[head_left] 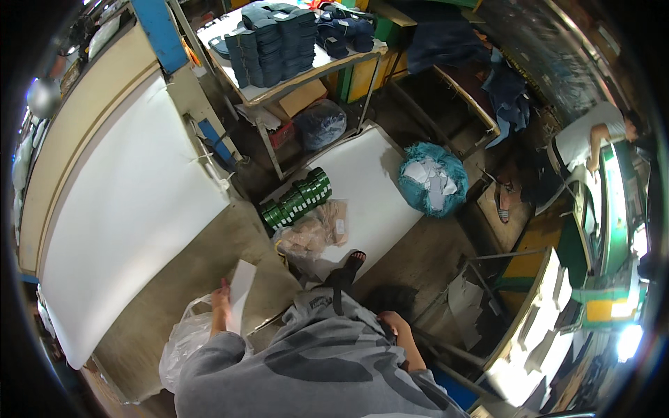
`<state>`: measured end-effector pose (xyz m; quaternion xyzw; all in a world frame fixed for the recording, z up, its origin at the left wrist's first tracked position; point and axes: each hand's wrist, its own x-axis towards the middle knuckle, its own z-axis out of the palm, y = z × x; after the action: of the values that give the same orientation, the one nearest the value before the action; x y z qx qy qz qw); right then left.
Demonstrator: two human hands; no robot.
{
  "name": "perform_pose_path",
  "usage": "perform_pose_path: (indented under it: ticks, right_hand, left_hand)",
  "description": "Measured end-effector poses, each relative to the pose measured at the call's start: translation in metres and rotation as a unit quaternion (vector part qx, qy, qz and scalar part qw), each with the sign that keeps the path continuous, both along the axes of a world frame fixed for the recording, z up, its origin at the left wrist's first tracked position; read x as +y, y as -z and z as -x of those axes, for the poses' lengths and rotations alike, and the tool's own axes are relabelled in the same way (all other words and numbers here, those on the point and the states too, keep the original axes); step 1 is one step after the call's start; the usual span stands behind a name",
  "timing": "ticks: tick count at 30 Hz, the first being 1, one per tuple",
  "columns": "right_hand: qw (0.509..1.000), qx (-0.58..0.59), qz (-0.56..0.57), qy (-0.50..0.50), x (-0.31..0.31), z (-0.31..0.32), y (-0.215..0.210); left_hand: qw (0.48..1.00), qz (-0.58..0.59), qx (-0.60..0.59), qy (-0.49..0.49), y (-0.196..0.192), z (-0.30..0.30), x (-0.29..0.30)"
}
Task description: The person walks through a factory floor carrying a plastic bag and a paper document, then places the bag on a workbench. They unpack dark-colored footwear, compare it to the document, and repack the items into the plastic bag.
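Note:
My left hand [221, 305] is closed on a flat white strip of card or paper [242, 287], which stands up beside the fingers above a brown tabletop [188, 279]. Behind that wrist sits a clear plastic bag [182, 345]; whether my hand also touches it I cannot tell. Down at my right hip, my right hand [396, 324] rests against my dark clothing, its fingertips mostly hidden. A large white sheet [125, 209] covers the far left part of the table.
On white sheeting [380, 181] on the floor lie green tape rolls [300, 198], a clear bag of brown pieces [306, 235] and a teal sack [426, 174] with white scraps. Stacked dark cloth pieces [268, 45] fill a table ahead. Another person [585, 136] is at the right.

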<state>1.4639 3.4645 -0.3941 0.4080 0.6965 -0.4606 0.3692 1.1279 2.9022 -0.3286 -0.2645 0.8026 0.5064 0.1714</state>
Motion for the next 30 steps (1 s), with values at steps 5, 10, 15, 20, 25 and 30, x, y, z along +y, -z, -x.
perform_pose_path:
  ticks: [5, 10, 15, 20, 25, 30]
  right_hand:
    - [0.969, -0.004, -0.112, -0.221, 0.145, 0.111, -0.024]
    - [0.965, 0.175, -0.174, 0.093, 0.276, 0.196, -0.047]
    - [0.99, 0.081, -0.071, 0.095, 0.388, 0.261, -0.025]
    - [0.897, 0.096, -0.333, -0.274, 0.486, 0.358, -0.033]
    - [0.91, 0.281, -0.21, -0.222, 0.56, 0.524, -0.076]
    - [0.873, 0.441, -0.037, -0.206, 0.568, 0.7, -0.141]
  left_hand:
    - [0.897, 0.43, -0.086, 0.048, -0.004, 0.014, 0.04]
    - [0.919, 0.384, -0.086, -0.002, -0.019, 0.02, 0.121]
    - [0.989, 0.108, 0.035, -0.095, 0.009, 0.068, 0.273]
    - [0.99, 0.06, 0.101, -0.081, -0.018, 0.137, 0.457]
    - [0.992, 0.015, 0.103, -0.065, -0.107, 0.218, 0.588]
    - [0.991, 0.009, 0.126, -0.039, -0.168, 0.265, 0.645]
